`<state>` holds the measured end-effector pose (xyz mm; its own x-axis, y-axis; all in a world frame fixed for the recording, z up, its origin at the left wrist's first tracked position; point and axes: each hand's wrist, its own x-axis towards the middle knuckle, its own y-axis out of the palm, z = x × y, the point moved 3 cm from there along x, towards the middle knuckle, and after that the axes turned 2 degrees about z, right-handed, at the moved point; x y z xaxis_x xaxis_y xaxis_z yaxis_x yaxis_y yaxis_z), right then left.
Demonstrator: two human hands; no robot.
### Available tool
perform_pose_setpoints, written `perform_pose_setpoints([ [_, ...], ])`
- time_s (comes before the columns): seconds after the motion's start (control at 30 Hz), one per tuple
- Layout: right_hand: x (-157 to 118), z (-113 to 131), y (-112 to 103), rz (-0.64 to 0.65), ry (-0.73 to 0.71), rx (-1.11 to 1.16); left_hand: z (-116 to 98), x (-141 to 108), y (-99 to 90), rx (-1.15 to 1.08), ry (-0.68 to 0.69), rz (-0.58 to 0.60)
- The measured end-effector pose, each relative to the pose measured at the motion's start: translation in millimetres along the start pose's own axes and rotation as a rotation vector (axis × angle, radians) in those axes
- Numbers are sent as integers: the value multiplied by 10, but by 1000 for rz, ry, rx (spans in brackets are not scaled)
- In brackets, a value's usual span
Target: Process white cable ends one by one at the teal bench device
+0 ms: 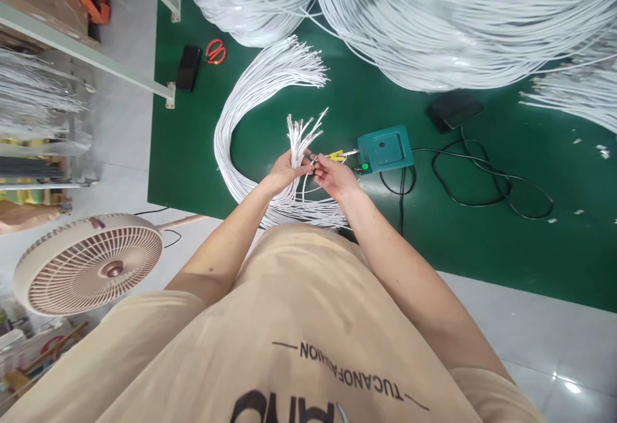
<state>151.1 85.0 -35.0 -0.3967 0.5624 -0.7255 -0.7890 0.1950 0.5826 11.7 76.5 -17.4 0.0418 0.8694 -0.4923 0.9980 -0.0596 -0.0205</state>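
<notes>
My left hand (286, 172) is closed around a bunch of white cables (297, 143), whose stripped ends fan out above the fingers. Close against it, my right hand (333, 175) pinches a single white cable (312, 167) between thumb and fingers. Just beyond the right fingertips lies a yellow clip (336, 155) joined to a small teal box (384, 148) with a green button. A thick curved bundle of white cables (226, 121) loops round the left side of my hands, its cut ends pointing right.
Large coils of white cable (434, 24) fill the back of the green table (482, 249). Red-handled scissors (216, 52) and a black phone (188, 68) lie at the left. A black adapter (454, 112) with a loose cord sits right. A fan (96, 265) stands beside the table.
</notes>
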Motion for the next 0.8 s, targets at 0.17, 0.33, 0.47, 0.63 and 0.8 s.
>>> perform_pose_setpoints([
  [0.17,75,18,-17,-83,-169,-203,-12,3,25,-8,-6,20],
  [0.33,155,18,-62,-211,-337,-643,26,52,46,-24,-46,88],
  [0.47,75,44,-57,-298,-595,-1181,46,119,59,-52,-92,89],
  [0.63,-29,124,-66,-78,-882,-1808,93,210,116,-57,-166,77],
  [0.8,52,456,-275,-142,-895,-1941,176,331,177,-73,-210,12],
])
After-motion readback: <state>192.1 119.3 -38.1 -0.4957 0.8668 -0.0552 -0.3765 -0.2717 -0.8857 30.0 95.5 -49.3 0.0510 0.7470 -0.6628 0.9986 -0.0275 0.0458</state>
